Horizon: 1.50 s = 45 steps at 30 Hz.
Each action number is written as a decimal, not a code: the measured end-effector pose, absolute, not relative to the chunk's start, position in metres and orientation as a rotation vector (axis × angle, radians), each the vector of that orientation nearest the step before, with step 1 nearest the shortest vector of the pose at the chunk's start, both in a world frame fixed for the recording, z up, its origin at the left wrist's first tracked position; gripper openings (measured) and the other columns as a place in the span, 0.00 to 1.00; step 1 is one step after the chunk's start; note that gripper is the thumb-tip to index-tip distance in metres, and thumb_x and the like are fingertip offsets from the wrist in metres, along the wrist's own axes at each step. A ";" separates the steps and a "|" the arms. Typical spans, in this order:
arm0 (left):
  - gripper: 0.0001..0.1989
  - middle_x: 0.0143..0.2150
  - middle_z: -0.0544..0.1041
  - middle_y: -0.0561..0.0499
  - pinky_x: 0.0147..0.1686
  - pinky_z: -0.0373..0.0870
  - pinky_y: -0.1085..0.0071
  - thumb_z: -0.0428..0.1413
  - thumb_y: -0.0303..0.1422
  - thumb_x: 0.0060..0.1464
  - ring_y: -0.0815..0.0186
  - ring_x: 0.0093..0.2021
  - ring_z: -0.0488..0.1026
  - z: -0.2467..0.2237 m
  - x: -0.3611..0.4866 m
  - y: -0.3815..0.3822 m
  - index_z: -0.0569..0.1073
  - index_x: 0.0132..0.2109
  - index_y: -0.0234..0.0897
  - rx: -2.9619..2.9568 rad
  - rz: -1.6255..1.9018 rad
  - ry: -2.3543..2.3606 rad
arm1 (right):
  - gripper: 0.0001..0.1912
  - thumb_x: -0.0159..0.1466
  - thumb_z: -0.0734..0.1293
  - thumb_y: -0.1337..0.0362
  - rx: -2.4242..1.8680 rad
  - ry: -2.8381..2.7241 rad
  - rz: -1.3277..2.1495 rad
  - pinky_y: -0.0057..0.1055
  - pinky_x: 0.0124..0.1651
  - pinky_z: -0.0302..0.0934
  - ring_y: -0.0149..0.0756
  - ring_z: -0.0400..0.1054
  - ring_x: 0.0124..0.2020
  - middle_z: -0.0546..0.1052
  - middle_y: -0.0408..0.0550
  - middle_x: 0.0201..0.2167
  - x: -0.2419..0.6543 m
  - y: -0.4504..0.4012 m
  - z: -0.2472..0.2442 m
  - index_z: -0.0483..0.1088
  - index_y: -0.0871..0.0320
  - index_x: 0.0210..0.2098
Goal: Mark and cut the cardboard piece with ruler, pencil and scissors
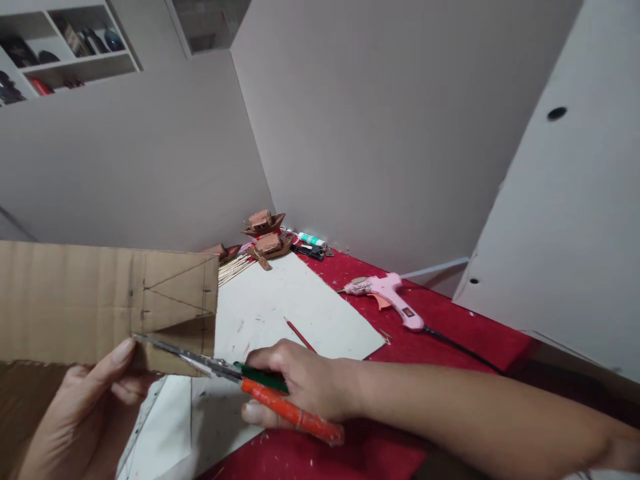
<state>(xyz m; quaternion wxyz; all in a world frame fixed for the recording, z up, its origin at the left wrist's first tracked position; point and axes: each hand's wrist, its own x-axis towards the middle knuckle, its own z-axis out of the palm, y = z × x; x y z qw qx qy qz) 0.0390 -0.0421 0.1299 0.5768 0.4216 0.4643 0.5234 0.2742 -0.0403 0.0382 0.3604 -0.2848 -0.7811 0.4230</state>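
My left hand point(93, 407) grips the lower edge of a brown cardboard sheet point(65, 300), its thumb on the front face. Pencil lines mark the sheet's right end, with slanting strokes forming narrow triangles. In my right hand point(310, 383) is a pair of scissors point(227, 371) with one orange and one green handle. Their blades lie across the lower right part of the cardboard, tips close to my left thumb. Above the blades a dark wedge-shaped gap shows in the sheet. Part of my left fingers is hidden behind the cardboard.
White paper point(270, 300) covers part of the red tabletop point(450, 327), with a red pencil point(300, 335) on it. A pink glue gun point(393, 297) with a black cord lies to the right. Small brown model boats point(273, 245) and thin sticks point(235, 268) stand near the wall corner.
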 end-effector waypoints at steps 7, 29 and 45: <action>0.18 0.14 0.68 0.62 0.15 0.68 0.87 0.77 0.27 0.21 0.81 0.14 0.63 0.124 0.060 -0.041 0.74 0.16 0.34 0.825 1.434 0.969 | 0.14 0.62 0.65 0.56 -0.711 -2.022 1.149 0.24 0.25 0.52 0.27 0.55 0.23 0.62 0.38 0.21 0.276 -0.042 0.031 0.62 0.58 0.26; 0.21 0.20 0.76 0.57 0.21 0.75 0.77 0.74 0.27 0.33 0.69 0.25 0.76 0.119 0.054 -0.042 0.67 0.14 0.36 0.872 1.540 0.782 | 0.13 0.60 0.63 0.57 -0.746 -2.060 1.122 0.26 0.25 0.50 0.29 0.52 0.23 0.59 0.39 0.21 0.271 -0.043 0.030 0.57 0.55 0.24; 0.27 0.17 0.72 0.59 0.20 0.77 0.76 0.74 0.26 0.32 0.68 0.25 0.77 0.120 0.052 -0.046 0.60 0.15 0.36 0.888 1.563 0.805 | 0.18 0.63 0.62 0.59 -0.650 -2.070 0.946 0.25 0.20 0.45 0.25 0.46 0.18 0.52 0.34 0.17 0.269 -0.038 0.023 0.49 0.53 0.22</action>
